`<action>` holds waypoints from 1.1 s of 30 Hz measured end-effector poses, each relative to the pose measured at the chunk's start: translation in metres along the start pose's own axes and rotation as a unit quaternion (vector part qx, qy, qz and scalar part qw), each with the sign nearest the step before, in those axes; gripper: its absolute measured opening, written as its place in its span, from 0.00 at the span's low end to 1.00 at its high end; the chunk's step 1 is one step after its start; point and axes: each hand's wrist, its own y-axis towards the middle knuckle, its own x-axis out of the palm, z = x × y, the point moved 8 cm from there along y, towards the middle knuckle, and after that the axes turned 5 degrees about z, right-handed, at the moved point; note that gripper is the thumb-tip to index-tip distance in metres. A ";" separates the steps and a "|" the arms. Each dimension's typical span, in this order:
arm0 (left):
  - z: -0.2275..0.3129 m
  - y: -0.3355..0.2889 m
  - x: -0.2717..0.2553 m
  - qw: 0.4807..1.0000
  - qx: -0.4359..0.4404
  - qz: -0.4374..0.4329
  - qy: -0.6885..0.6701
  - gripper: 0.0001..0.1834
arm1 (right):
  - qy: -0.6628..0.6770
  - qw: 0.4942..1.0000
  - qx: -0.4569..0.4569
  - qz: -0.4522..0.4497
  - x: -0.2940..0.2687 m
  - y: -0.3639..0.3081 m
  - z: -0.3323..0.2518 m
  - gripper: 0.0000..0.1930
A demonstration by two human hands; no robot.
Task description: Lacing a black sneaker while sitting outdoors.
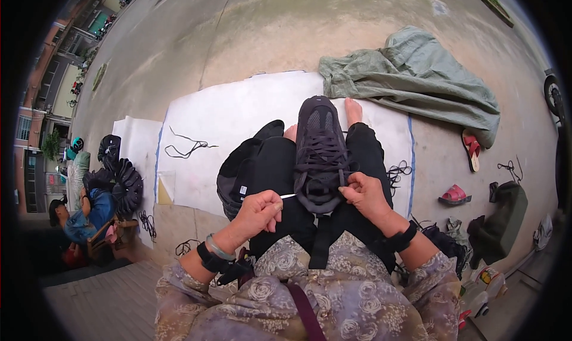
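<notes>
the dark shoe (320, 141) lies lengthwise between our black trouser legs (367, 153), toe pointing away, its collar nearest our right hand (366, 193), whose fingers are closed at the edge, on what we cannot tell. our left hand (260, 212) pinches a thin white strip (288, 196); the small white label (243, 190) farther left is unreadable.

Both forearms slant inward from the lower edge, elbows spread. The left forearm (193, 268) rises toward the right, its wrist slightly bent; the left hand (261, 211) shows its back, fingers curled, thumb and forefinger pinched. The right forearm (422, 251) angles leftward, the right hand (366, 196) palm inward, fingertips bunched. The hands stand apart, nearly level. The bare right foot (353, 110) points forward.
</notes>
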 end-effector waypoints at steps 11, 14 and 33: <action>-0.094 0.064 -0.226 0.761 -0.142 0.402 0.488 0.17 | 0.030 0.987 0.151 -0.044 -0.003 -0.005 -0.007 0.14; -0.145 0.058 -0.245 0.816 -0.247 0.349 0.388 0.21 | 0.019 0.986 0.156 -0.061 0.001 -0.004 -0.006 0.14; -0.108 0.049 -0.233 0.785 -0.054 0.412 0.459 0.09 | -0.016 0.993 0.108 -0.050 0.010 0.000 -0.015 0.13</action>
